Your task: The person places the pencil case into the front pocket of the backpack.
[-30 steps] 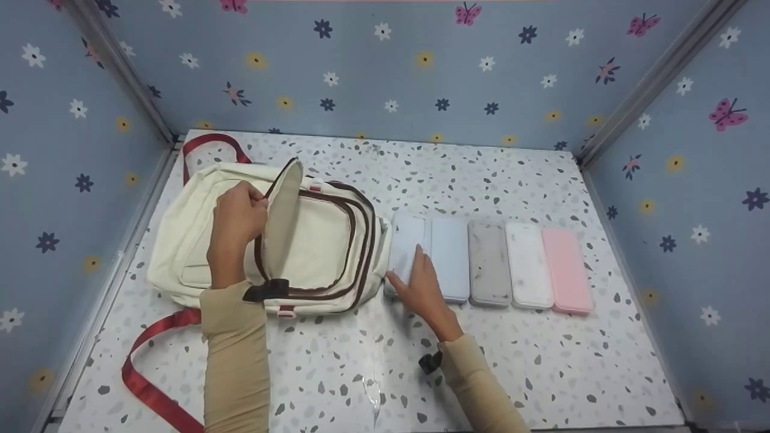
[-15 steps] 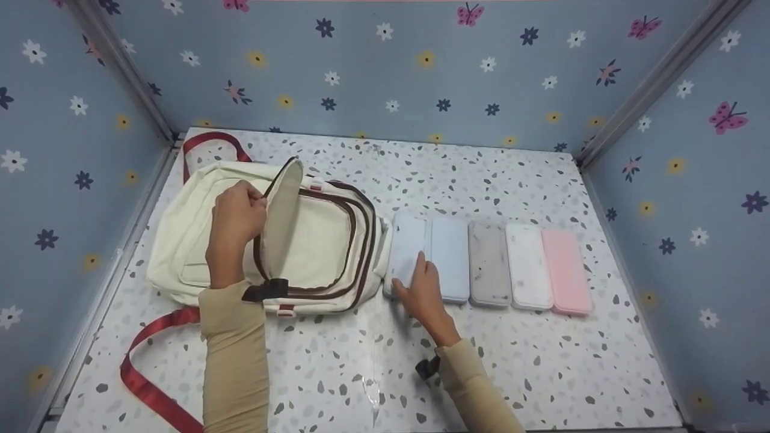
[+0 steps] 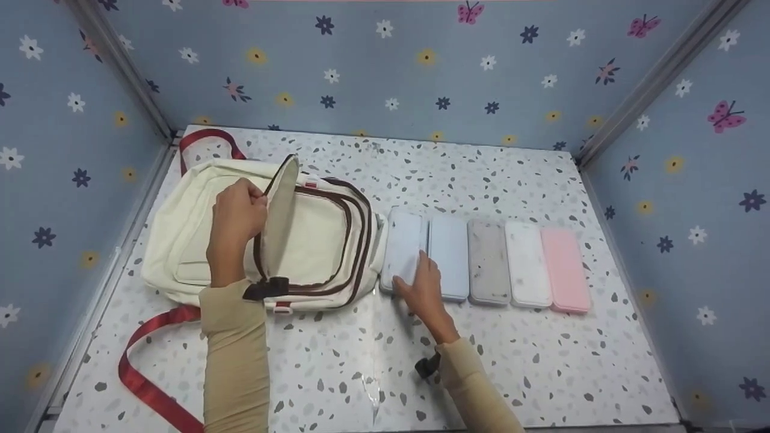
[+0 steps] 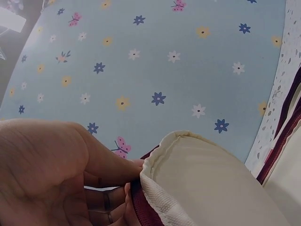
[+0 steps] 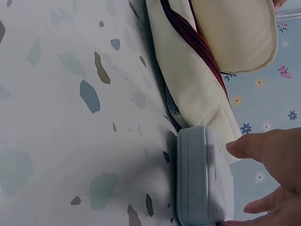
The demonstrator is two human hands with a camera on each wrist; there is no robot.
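ok so cream backpack (image 3: 186,231) on the left, left hand (image 3: 239,210) pinching the edge of its raised flap (image 3: 281,219), pale blue case (image 3: 404,243) just beside the bag with the right hand (image 3: 424,290) spread loosely on it, then a second blue case (image 3: 450,252), a gray case (image 3: 488,261), a white case (image 3: 528,263) and a pink case (image 3: 566,269)

- Right hand (image 5: 285,162) is over the pale blue case (image 5: 199,176). Thumb (image 5: 249,145) by its top face, one fingertip down at its right edge. Can't tell if it's gripping.
- Case lies flat on the speckled table (image 5: 94,141), rounded corners, seam around the side.
- Cream bag (image 5: 193,84) just left of it, contact unclear. Dark red zip (image 5: 201,44) runs along the bag.
- Cream flap (image 5: 235,33) stands up off the bag, sliver of left hand (image 5: 279,3) beside it.
- Far side: blue flower-print wall (image 5: 270,106).
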